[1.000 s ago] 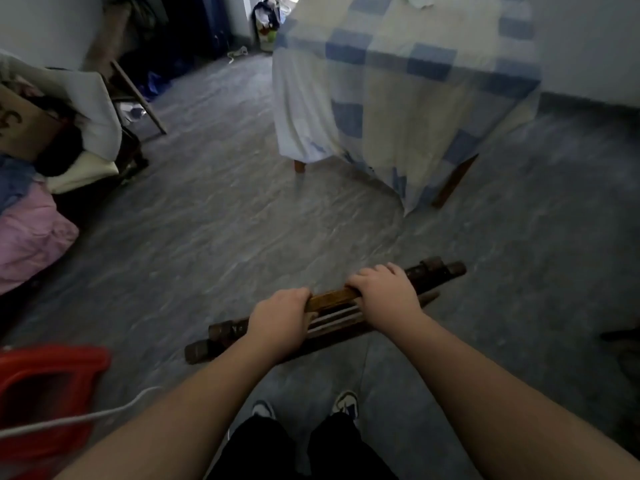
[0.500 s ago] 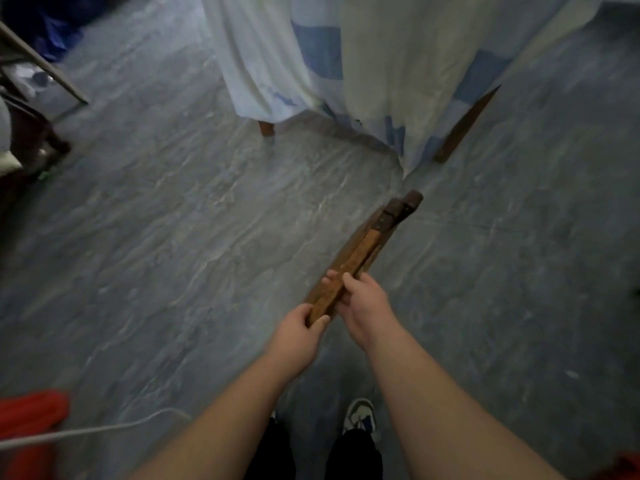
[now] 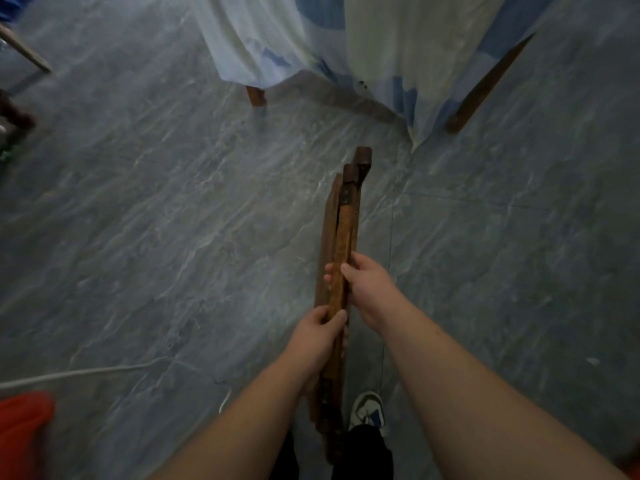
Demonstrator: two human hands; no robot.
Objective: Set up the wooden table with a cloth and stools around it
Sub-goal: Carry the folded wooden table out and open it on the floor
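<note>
- The folded stool (image 3: 341, 237) is held in both hands above the grey floor (image 3: 138, 220), lengthwise away from the person, its far end pointing toward the cloth corner.
- The left hand (image 3: 317, 336) grips the stool nearer the body; its fingers (image 3: 337, 318) are closed around the wooden slats from the left side.
- The right hand (image 3: 369, 284) grips farther along; its fingers (image 3: 348, 271) are wrapped over the top slat, closed on it.
- The stool's slats lie flat against one another; dark end caps show at the far end, and the near end passes between the forearms toward the legs.
- The cloth (image 3: 381, 46), blue and cream check, hangs over the surface at the top of the view, draping close to the floor.
- Two wooden legs (image 3: 485, 88) of the surface show below the cloth hem, one at left and one at right.
- A shoe (image 3: 369, 408) stands on the floor just right of the stool's near end.
- A white cable (image 3: 86, 372) runs across the floor at lower left, near a red object (image 3: 20, 434) at the frame edge.
</note>
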